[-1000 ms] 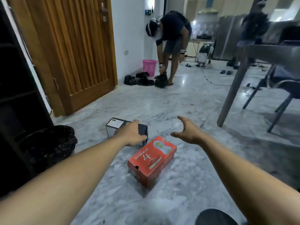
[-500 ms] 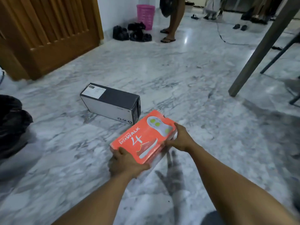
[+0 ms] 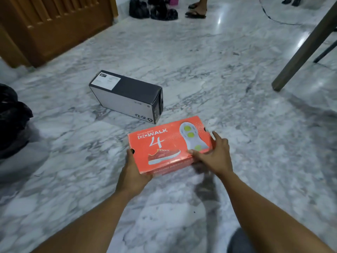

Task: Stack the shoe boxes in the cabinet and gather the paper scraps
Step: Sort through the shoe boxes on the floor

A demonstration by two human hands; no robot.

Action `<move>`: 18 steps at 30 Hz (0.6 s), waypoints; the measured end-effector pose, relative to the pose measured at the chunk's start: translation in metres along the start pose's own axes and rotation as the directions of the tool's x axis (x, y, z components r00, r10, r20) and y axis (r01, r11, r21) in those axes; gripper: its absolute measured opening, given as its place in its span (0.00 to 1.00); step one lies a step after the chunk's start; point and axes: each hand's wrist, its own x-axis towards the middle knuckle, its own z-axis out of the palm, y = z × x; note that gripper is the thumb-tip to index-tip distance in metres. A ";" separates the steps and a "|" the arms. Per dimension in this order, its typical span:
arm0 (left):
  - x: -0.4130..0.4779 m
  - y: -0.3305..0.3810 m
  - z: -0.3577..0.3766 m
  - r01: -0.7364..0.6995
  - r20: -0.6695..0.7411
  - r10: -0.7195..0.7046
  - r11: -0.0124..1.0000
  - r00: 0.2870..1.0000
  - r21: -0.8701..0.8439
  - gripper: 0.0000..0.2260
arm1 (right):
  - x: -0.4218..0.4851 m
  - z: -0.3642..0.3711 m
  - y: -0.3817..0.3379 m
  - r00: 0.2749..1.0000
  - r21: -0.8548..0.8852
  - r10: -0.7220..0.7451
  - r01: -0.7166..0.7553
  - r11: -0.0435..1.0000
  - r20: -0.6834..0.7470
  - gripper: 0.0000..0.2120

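An orange shoe box with a printed shoe and sole on its lid is held just above the marble floor. My left hand grips its near left corner. My right hand holds its right end, thumb on the lid. Behind it a black and white shoe box lies on its side on the floor, apart from both hands. No cabinet or paper scraps show in this view.
A black plastic bag sits at the left edge. A wooden door stands at the back left, with dark shoes and another person's sandalled feet beyond. A table leg slants down at the right.
My hands reached down from above the boxes, took hold of the orange box at both ends and lifted it off the floor. The view tilted downward.
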 end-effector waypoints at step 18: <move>-0.004 -0.021 -0.017 -0.029 0.165 0.070 0.971 0.984 -0.239 0.54 | -0.042 -0.008 0.037 0.990 0.202 -0.043 0.016 0.979 0.132 0.52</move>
